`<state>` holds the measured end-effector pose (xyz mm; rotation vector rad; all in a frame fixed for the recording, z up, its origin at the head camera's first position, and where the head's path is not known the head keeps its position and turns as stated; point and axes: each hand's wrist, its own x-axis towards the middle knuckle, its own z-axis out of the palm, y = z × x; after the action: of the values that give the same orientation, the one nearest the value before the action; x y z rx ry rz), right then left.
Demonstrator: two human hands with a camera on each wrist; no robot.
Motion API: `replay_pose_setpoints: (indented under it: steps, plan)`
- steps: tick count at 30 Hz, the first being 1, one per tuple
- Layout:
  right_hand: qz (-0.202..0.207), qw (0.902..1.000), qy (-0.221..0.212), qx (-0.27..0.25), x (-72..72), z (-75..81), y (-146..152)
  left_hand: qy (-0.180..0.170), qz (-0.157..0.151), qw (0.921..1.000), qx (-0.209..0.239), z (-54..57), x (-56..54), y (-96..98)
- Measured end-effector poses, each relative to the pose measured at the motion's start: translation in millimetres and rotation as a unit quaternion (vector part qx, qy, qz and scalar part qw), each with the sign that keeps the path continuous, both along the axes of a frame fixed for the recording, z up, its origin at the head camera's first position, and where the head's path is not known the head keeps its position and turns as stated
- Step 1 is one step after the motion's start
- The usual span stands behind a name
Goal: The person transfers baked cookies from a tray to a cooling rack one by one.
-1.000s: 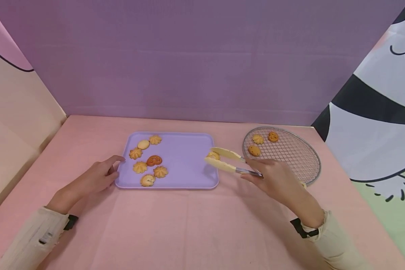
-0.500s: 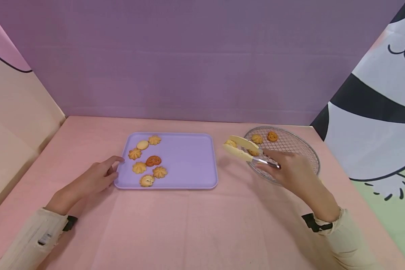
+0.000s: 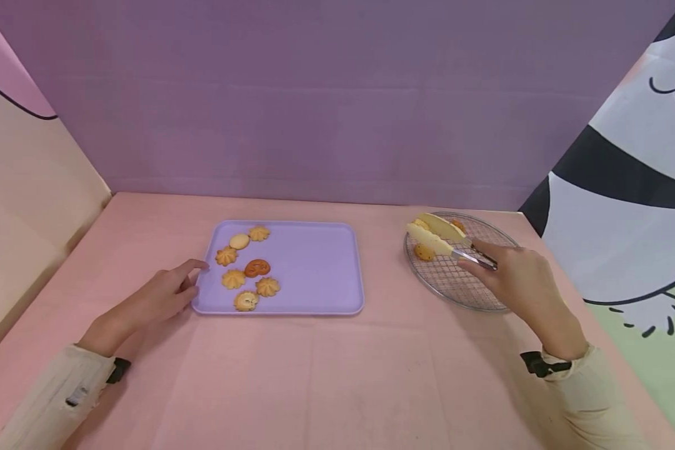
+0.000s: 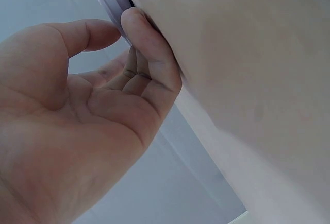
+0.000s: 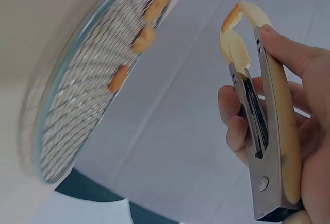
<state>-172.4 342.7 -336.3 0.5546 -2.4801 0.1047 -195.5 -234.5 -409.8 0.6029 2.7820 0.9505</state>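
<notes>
My left hand is at the left edge of a lilac tray, its thumb and a finger pinching the rim in the left wrist view. Several cookies lie on the tray's left half, among them a pretzel-shaped one and a smooth oval one. My right hand grips cream-tipped metal tongs. Between the tong tips is a cookie, held above a round wire cooling rack. A speckled oval cookie and a partly hidden brown one sit on the rack.
Pink cloth covers the table. A purple backdrop rises behind it, with a panda-printed panel at the right and a beige panel at the left. The right wrist view shows three cookies near the rack's edge.
My right hand has carried the tongs and their cookie rightward from the tray's right edge to above the rack's left part. My left hand has stayed at the tray's rim.
</notes>
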Motion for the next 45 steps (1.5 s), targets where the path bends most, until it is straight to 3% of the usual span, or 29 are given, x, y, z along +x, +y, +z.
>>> replay_pose_setpoints:
  steps: [7, 18, 30, 45]
  plan:
    - [-0.036, 0.9993, 0.007, 0.004, -6.9, -2.6, 24, -0.007, 0.004, 1.0000, -0.003, 0.0, -0.6, 0.9]
    - [-0.083, 0.9963, -0.019, -0.010, -13.5, -11.5, 48, -0.016, 0.009, 0.9998, 0.000, 1.9, 1.3, 1.3]
    - [-0.142, 0.9859, -0.085, -0.020, -14.5, -13.6, 66, -0.019, 0.010, 0.9998, -0.002, 3.9, 1.6, 1.3]
    - [-0.179, 0.9754, -0.125, -0.026, -16.9, -22.1, 85, -0.011, 0.006, 0.9999, 0.002, 3.1, 1.5, 0.6]
